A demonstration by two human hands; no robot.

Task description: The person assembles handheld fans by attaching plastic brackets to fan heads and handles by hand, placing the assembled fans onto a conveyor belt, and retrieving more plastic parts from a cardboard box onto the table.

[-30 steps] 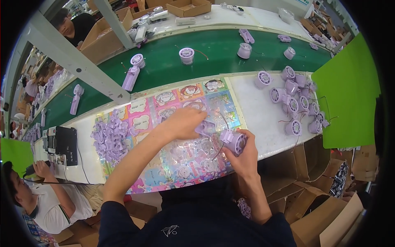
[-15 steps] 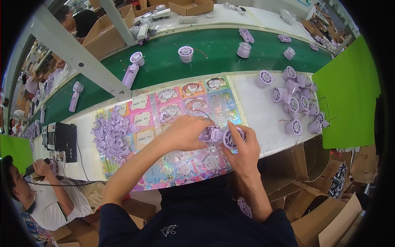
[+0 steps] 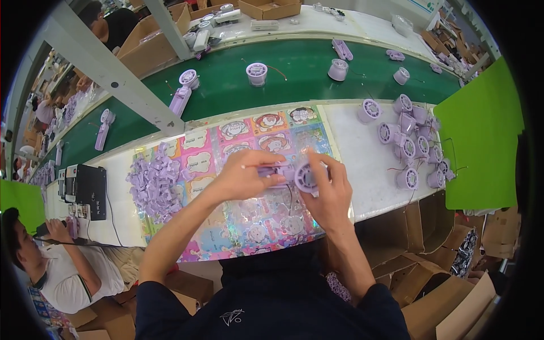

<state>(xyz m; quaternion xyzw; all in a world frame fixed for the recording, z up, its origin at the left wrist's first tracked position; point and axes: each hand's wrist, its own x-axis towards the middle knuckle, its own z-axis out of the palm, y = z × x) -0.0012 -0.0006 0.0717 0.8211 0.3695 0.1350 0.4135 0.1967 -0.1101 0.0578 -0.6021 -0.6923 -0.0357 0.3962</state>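
Observation:
My left hand (image 3: pixel 245 174) pinches a lilac plastic handle part (image 3: pixel 276 171) between thumb and fingers above the middle of the colourful sheet (image 3: pixel 199 161). Close against it on the right, a round lilac fan housing (image 3: pixel 306 178) with a spoked face is gripped by my right hand (image 3: pixel 331 195). The two parts meet end to side; whether they are joined I cannot tell. A thin dark wire hangs below them. Left of my hands, small lilac plastic pieces (image 3: pixel 156 184) lie in a heap on the sheet.
Several lilac fan housings (image 3: pixel 406 148) with wires cluster at the right, beside a bright green panel (image 3: pixel 479 139). Beyond the table runs a green conveyor belt (image 3: pixel 221 85) carrying similar parts. A slanted metal post (image 3: pixel 122 90) stands at left; a co-worker (image 3: pixel 85 272) sits nearby.
Both hands have shifted slightly left with the parts. My left fingers have moved back along the handle part, so more of its length shows.

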